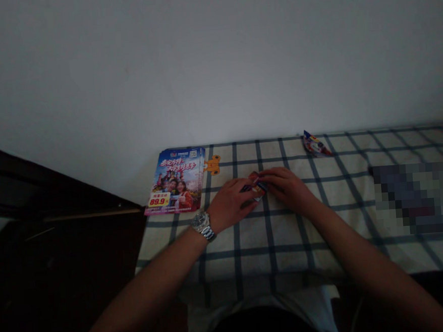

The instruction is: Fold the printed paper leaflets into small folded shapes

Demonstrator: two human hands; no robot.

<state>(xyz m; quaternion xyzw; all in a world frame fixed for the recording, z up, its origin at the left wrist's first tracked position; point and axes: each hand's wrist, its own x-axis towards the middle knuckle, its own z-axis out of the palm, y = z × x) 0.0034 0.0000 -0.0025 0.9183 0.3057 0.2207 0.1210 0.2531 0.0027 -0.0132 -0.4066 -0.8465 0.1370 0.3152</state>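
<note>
Over the checked cloth, my left hand (231, 201), with a metal watch (203, 225) at its wrist, has its fingers closed on a small folded piece of printed paper (259, 189). My right hand (289, 187) grips the same paper from the other side, fingertips pressed along its upper right edge. Purple, orange and white print shows on the paper; my fingers cover part of it. To the left lies a stack of flyers (175, 182), printed in blue and pink, near my left hand. A folded colourful paper piece (314, 145) rests near the wall, beyond my right hand.
A cloth with blue-grey checks (220, 259) covers the table, which meets a plain wall (214, 65). An orange cartoon bear shape (212, 165) shows beside the flyers. At the right lies a dark pixelated object (409, 198). The floor at left is dark.
</note>
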